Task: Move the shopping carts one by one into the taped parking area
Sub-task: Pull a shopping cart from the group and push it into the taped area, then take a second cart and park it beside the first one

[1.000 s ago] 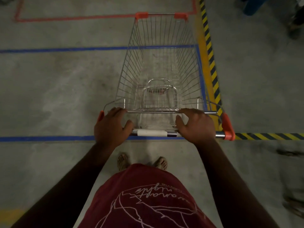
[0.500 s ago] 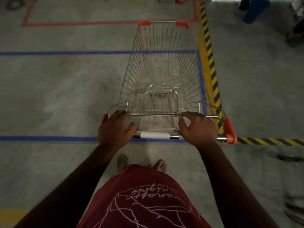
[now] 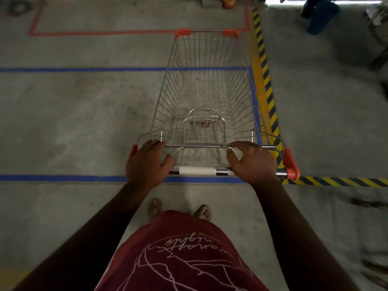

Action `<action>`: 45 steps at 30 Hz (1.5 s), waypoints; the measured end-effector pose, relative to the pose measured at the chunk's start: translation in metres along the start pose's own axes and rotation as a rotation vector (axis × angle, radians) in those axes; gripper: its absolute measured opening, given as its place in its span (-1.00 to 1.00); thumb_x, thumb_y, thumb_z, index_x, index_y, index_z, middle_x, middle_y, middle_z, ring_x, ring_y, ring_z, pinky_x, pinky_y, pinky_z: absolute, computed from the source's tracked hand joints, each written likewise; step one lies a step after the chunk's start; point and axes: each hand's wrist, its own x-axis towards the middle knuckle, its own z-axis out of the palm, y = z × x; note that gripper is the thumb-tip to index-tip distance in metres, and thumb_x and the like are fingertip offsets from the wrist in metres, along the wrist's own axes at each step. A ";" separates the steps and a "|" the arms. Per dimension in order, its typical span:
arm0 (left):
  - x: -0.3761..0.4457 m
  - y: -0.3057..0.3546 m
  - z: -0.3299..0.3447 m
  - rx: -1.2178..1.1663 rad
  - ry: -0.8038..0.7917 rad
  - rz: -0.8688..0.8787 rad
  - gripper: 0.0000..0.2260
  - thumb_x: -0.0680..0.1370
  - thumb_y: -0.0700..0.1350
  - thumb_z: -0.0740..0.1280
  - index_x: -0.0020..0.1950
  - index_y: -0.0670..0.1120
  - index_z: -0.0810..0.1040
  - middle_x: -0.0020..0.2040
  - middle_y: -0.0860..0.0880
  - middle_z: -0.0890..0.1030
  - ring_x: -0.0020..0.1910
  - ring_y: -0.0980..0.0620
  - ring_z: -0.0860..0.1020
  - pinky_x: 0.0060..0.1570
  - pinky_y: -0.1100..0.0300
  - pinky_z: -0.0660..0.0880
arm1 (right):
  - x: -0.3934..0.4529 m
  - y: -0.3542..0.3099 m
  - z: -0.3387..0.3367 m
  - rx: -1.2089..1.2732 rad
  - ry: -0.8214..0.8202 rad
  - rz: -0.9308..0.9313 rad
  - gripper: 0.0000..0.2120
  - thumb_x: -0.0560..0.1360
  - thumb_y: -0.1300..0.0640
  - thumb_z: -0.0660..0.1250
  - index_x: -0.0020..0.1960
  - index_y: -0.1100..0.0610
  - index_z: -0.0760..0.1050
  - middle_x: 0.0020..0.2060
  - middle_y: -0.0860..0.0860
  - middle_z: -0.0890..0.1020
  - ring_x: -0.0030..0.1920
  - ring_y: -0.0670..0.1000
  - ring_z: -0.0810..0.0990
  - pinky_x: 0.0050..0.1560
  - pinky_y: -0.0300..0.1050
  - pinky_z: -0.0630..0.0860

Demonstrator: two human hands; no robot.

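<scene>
Both hands take the grip on the handle bar (image 3: 197, 171): the left hand (image 3: 147, 164) and the right hand (image 3: 252, 162) curl round it, fingers reaching the basket's rear wire. The shopping cart (image 3: 206, 91) stands between the blue tape lines (image 3: 63, 178), its nose touching the red tape outline (image 3: 105, 32). Judged step: parking. Next comes a straight push, clear of the striped tape (image 3: 266, 80).

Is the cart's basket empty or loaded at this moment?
Empty. Through the wire basket of the shopping cart only bare concrete floor shows; nothing lies inside.
</scene>
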 end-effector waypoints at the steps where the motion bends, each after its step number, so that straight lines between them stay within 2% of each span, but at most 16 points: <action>1: 0.000 0.001 -0.001 0.001 -0.001 -0.001 -0.45 0.52 0.20 0.12 0.38 -0.02 0.59 0.35 -0.01 0.61 0.36 -0.04 0.55 0.49 -0.20 0.27 | 0.000 0.000 0.000 -0.001 -0.001 -0.004 -0.72 0.55 -0.14 0.36 0.14 -0.04 0.70 0.00 0.03 0.76 -0.03 0.13 0.72 -0.10 -0.05 0.60; 8: -0.001 0.000 -0.003 -0.011 -0.006 -0.016 -0.48 0.51 0.19 0.14 0.36 0.01 0.59 0.34 0.02 0.61 0.35 -0.01 0.55 0.48 -0.18 0.28 | -0.001 -0.003 -0.003 0.013 -0.011 -0.015 -0.67 0.56 -0.15 0.29 0.17 -0.02 0.69 0.02 0.02 0.75 -0.02 0.11 0.71 -0.05 -0.05 0.60; 15: 0.003 -0.002 -0.008 -0.096 -0.099 -0.020 -0.42 0.49 0.27 0.10 0.42 0.09 0.52 0.41 0.05 0.56 0.40 -0.01 0.50 0.55 -0.17 0.15 | -0.002 -0.004 -0.008 0.098 0.038 -0.020 -0.73 0.58 -0.05 0.35 0.18 0.03 0.70 0.01 0.05 0.77 -0.04 0.12 0.73 -0.05 -0.05 0.59; 17: 0.002 0.006 -0.018 -0.139 -0.069 -0.011 -0.51 0.54 0.22 0.20 0.42 0.10 0.52 0.39 0.05 0.58 0.37 -0.02 0.54 0.57 -0.03 0.06 | -0.004 -0.004 -0.012 0.162 0.083 -0.043 -0.70 0.58 -0.02 0.32 0.18 0.08 0.71 0.00 0.06 0.77 -0.05 0.12 0.73 -0.02 -0.02 0.62; 19: 0.002 0.021 -0.025 -0.204 -0.005 0.081 -0.61 0.59 0.10 0.33 0.40 0.03 0.57 0.34 0.04 0.62 0.31 0.00 0.58 0.47 0.36 -0.03 | -0.010 -0.002 -0.018 0.205 0.116 -0.052 -0.70 0.59 0.01 0.31 0.17 0.12 0.71 0.01 0.06 0.77 -0.04 0.13 0.73 0.02 0.04 0.64; 20: 0.002 0.030 -0.026 -0.283 -0.010 0.146 -0.61 0.59 0.07 0.35 0.38 -0.02 0.60 0.32 0.02 0.63 0.29 0.00 0.59 0.46 0.42 0.05 | -0.014 -0.002 -0.022 0.215 0.135 -0.045 -0.71 0.59 0.03 0.32 0.18 0.13 0.71 0.01 0.06 0.77 -0.05 0.12 0.73 0.04 0.05 0.63; 22: 0.004 0.046 -0.024 -0.449 -0.061 0.307 -0.59 0.58 0.07 0.32 0.38 -0.05 0.60 0.32 0.00 0.63 0.27 0.02 0.60 0.40 0.17 0.41 | -0.027 -0.003 -0.030 0.233 0.194 -0.005 -0.75 0.59 0.08 0.36 0.18 0.13 0.71 0.00 0.05 0.77 -0.09 0.09 0.71 0.06 -0.01 0.61; 23: 0.005 0.054 -0.022 -0.497 -0.082 0.386 -0.60 0.58 0.05 0.32 0.38 -0.05 0.59 0.32 0.01 0.63 0.26 0.03 0.59 0.34 0.16 0.47 | -0.035 -0.003 -0.035 0.235 0.231 0.019 -0.77 0.60 0.09 0.37 0.18 0.13 0.71 0.00 0.05 0.77 -0.09 0.07 0.71 0.10 -0.04 0.59; 25: 0.006 0.073 -0.018 -0.546 -0.122 0.531 -0.64 0.59 -0.04 0.36 0.37 -0.05 0.60 0.32 0.02 0.63 0.28 0.09 0.57 0.33 0.34 0.40 | -0.053 -0.002 -0.045 0.207 0.302 0.051 -0.78 0.61 0.11 0.36 0.18 0.12 0.70 0.03 0.03 0.76 0.03 0.07 0.71 0.26 -0.01 0.55; 28: -0.001 0.107 -0.022 -0.625 -0.182 0.736 -0.68 0.58 -0.14 0.40 0.35 -0.08 0.62 0.30 0.04 0.64 0.29 0.14 0.56 0.31 0.39 0.37 | -0.088 -0.005 -0.058 0.217 0.394 0.180 -0.79 0.60 0.14 0.39 0.21 0.13 0.69 0.09 0.07 0.74 0.20 0.06 0.68 0.29 -0.05 0.55; 30: -0.007 0.125 -0.018 -0.671 -0.235 0.855 -0.69 0.58 -0.15 0.39 0.32 -0.10 0.63 0.27 0.03 0.65 0.26 0.10 0.59 0.29 0.31 0.44 | -0.118 -0.009 -0.067 0.186 0.449 0.323 -0.77 0.59 0.13 0.42 0.22 0.11 0.69 0.12 0.04 0.74 0.13 0.01 0.68 0.16 -0.13 0.57; 34: -0.023 0.149 -0.006 -0.685 -0.360 1.007 -0.70 0.58 -0.10 0.36 0.30 -0.09 0.65 0.23 0.01 0.68 0.22 0.05 0.62 0.25 0.14 0.52 | -0.174 -0.023 -0.075 0.131 0.479 0.578 -0.75 0.60 0.03 0.37 0.24 0.04 0.68 0.10 -0.02 0.74 0.07 0.03 0.68 0.11 -0.02 0.60; 38: -0.047 0.165 0.007 -0.640 -0.560 1.136 -0.69 0.59 -0.03 0.33 0.33 0.00 0.63 0.25 0.07 0.66 0.23 0.08 0.60 0.22 0.14 0.54 | -0.228 -0.045 -0.079 0.106 0.530 0.793 -0.76 0.60 0.03 0.37 0.23 0.02 0.68 0.07 -0.04 0.75 0.08 -0.02 0.67 0.06 -0.16 0.53; 40: -0.060 0.170 0.010 -0.610 -0.644 1.195 -0.69 0.59 -0.04 0.34 0.33 0.01 0.63 0.25 0.06 0.66 0.24 0.09 0.60 0.25 0.19 0.51 | -0.252 -0.059 -0.079 0.105 0.557 0.892 -0.75 0.61 -0.01 0.35 0.23 0.00 0.68 0.08 -0.05 0.75 0.09 -0.03 0.68 0.06 -0.14 0.55; 42: -0.074 0.175 0.012 -0.584 -0.705 1.257 -0.70 0.59 -0.08 0.36 0.32 -0.01 0.63 0.24 0.06 0.66 0.23 0.10 0.60 0.25 0.37 0.44 | -0.274 -0.073 -0.076 0.105 0.589 0.991 -0.74 0.61 -0.03 0.35 0.23 -0.03 0.68 0.08 -0.06 0.74 0.09 -0.06 0.68 0.02 -0.11 0.56; 45: -0.093 0.179 0.015 -0.540 -0.782 1.330 -0.72 0.60 -0.11 0.38 0.32 -0.01 0.64 0.23 0.07 0.66 0.22 0.12 0.59 0.20 0.49 0.36 | -0.301 -0.092 -0.067 0.107 0.642 1.103 -0.76 0.61 -0.02 0.37 0.23 -0.04 0.69 0.08 -0.07 0.74 -0.14 -0.29 0.57 -0.07 -0.14 0.50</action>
